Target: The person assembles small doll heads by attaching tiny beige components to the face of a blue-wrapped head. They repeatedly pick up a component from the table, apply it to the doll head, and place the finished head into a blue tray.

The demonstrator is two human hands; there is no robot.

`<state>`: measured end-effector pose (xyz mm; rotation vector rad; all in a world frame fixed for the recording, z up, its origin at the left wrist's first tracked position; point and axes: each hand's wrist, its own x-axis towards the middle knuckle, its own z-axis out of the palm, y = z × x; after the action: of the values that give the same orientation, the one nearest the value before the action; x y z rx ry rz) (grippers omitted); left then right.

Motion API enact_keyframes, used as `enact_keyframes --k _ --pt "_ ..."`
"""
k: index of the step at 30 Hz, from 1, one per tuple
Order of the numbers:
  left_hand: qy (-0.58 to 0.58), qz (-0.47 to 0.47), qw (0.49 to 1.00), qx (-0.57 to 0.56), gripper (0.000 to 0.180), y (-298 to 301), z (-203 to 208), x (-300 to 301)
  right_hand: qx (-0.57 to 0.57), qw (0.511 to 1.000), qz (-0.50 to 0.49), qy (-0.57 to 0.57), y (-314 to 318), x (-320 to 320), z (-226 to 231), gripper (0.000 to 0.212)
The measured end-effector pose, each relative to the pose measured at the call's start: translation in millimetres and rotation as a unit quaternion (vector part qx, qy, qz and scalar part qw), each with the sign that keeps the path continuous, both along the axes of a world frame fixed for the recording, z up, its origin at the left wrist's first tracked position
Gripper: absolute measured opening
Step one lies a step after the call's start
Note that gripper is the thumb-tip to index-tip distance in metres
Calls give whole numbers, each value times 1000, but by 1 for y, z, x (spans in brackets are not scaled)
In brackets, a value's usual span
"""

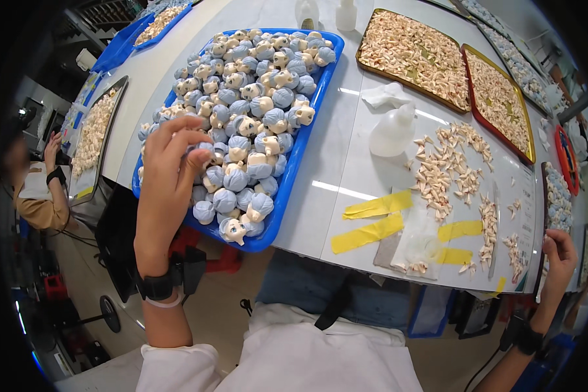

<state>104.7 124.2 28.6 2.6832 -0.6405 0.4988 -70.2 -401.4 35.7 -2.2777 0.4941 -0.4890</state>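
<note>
A blue tray (277,225) on the left of the table is heaped with small doll heads (240,147) that have pale blue hair and cream faces. Over its near-left side is my left hand (170,163), fingers bent and thumb drawn toward them; a pale blue doll head shows partly between the fingertips. Far off at the right table edge is my right hand (558,258), its fingers curled and thumb against the index finger. Anything in that pinch is too small to see. Small pointed cream pieces (441,170) lie loose on the table, nearer my right hand.
Two trays of cream pieces (411,55) (503,104) stand at the back right. A translucent squeeze bottle (393,132) stands mid-table. Yellow tape strips (369,233) cross the front around a small pad (415,245). At far left, a person (42,189) sits beside another tray (101,134).
</note>
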Motion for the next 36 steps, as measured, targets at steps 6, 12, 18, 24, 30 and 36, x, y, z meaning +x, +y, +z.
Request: enact_keyframes --k 6,12,18,24,30,36 --pt "54 55 965 -249 18 9 20 -4 7 1000 -12 -15 10 -6 4 9" --pt "82 -96 894 -430 35 -11 14 -54 37 998 15 -46 64 2 5 9" --pt "278 -63 780 -558 37 -62 -11 -93 103 989 87 -65 143 35 13 10" --pt "369 -104 720 -579 51 -96 -20 -107 24 975 221 -7 175 58 13 12" --pt "417 -77 675 -603 43 -108 -21 -109 -199 936 289 26 197 68 15 15" --pt "438 -140 662 -592 37 -111 -27 -107 -238 925 298 4 205 74 14 16"
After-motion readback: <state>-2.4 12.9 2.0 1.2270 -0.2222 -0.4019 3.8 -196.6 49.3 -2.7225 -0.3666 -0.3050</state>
